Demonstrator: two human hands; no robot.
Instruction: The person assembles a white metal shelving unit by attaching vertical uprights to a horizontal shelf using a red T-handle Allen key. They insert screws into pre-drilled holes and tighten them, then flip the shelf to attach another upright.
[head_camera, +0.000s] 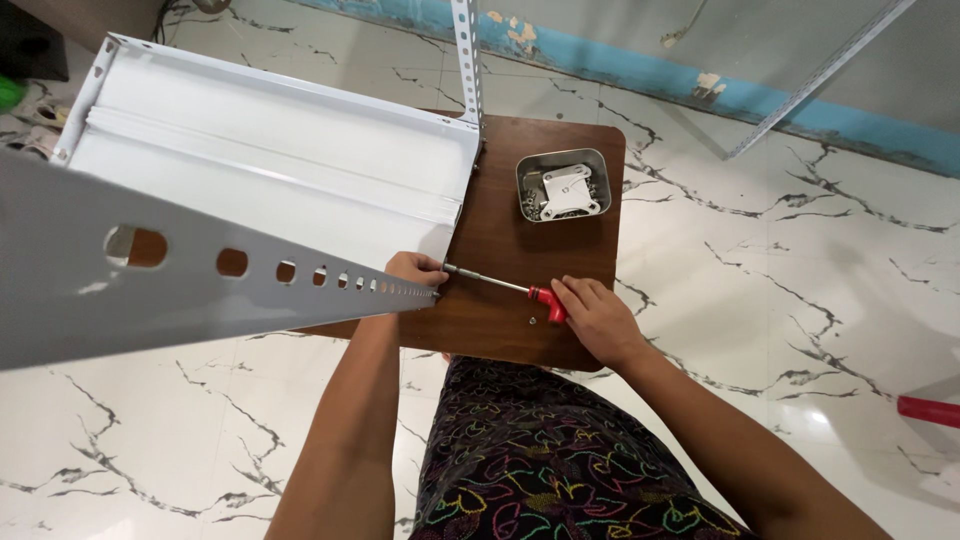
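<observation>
The screwdriver (505, 287) is a slim steel shaft with a red T-handle, lying low across the brown desk (520, 250) just below the metal tin (563, 185) of screws. Right hand (597, 317) is wrapped tight round the handle. Left hand (412, 270) is pinched at the tip, up against the white slotted angle post (250, 265) — can't tell what those fingers hold.

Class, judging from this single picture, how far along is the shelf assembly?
Done: the far slotted upright stands at the white shelf. In hand: right hand works the red-handled screwdriver where left hand steadies the near corner. Left: fasteners remain in the metal tin.
</observation>
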